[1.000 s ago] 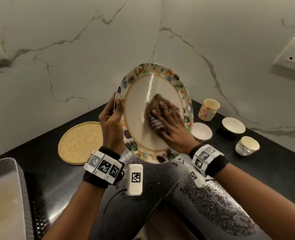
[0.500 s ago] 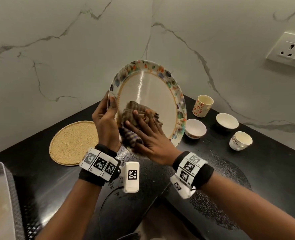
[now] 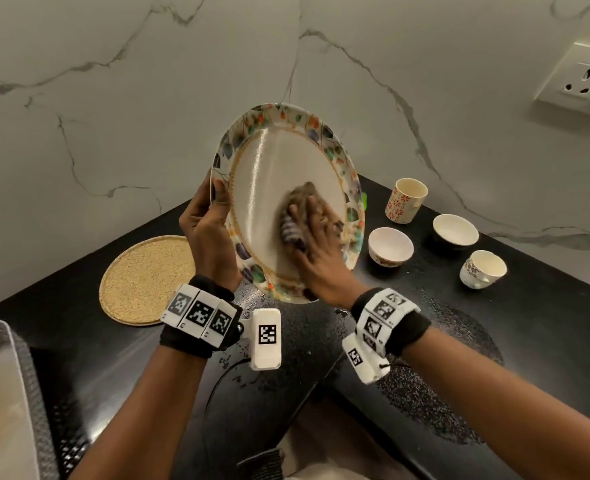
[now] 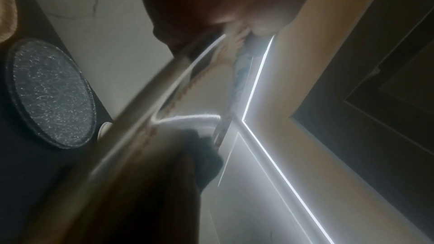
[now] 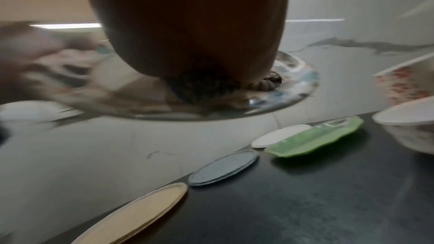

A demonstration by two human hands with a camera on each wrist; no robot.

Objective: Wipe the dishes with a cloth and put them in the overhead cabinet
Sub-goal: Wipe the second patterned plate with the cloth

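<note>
Left hand (image 3: pixel 207 233) fingers gripped the tilted plate (image 3: pixel 279 188) by its rim; right hand (image 3: pixel 316 244) fingers, spread, pressed the cloth (image 3: pixel 298 206); hard rubbing might have slipped it loose.

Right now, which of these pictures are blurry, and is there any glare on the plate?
Head view: mostly sharp, only the right hand and cloth smear; a glare streak runs down the plate. Left wrist view: plate rim blurred, a bright light strip behind it. Right wrist view: plate and left side smeared, the green dish clearer.
</note>
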